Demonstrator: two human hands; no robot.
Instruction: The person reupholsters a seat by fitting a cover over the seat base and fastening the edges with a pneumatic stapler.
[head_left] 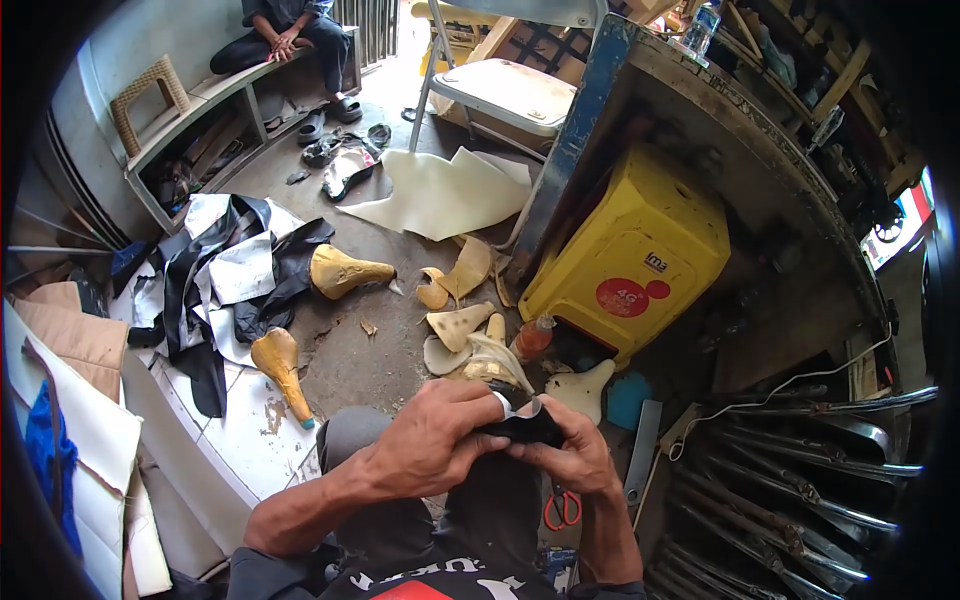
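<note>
Black piece of material [532, 426] sits above the lap, pinched between thumb and bent fingers of both left hand [440, 432] and right hand [575, 445]. Red-handled scissors [562, 509] lie below the right hand; beyond, an orange bottle [532, 338] stands beside the yellow plastic stool [635, 260], pale cut pieces [458, 325] near it.

A small piece of black, thin, flexible sheet material [535, 428] with a pale upper edge is held up above the lap, stretched between the right hand [445, 432] and the left hand [568, 448]. It bends in a shallow curve, its dark surface sagging slightly in the middle and rising toward the left hand's fingers, while the right hand's fingers cover its other end.
</note>
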